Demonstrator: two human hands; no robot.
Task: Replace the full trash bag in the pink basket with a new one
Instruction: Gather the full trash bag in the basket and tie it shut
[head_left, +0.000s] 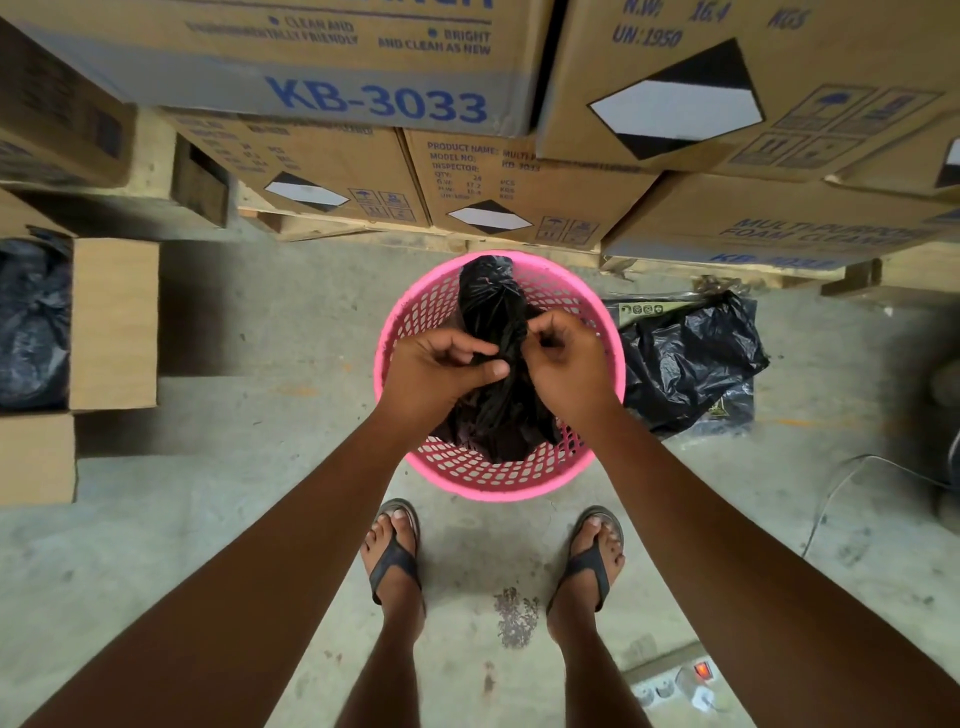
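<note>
Both forearms reach down from my view toward the pink basket (498, 483), and below them I see two feet in dark sandals (395, 561) on the concrete floor (234, 493). At far left an open cardboard box (111, 322) holds dark plastic. The left hand (441, 369) is closed and pinches the gathered neck of the full black trash bag (493, 415), which sits inside the basket. The right hand (563, 358) is also closed and pinches the same twisted neck from the other side. Right of the basket, another black bag (685, 358) lies loose on the floor. A power strip (675, 686) with a red switch is at lower right.
</note>
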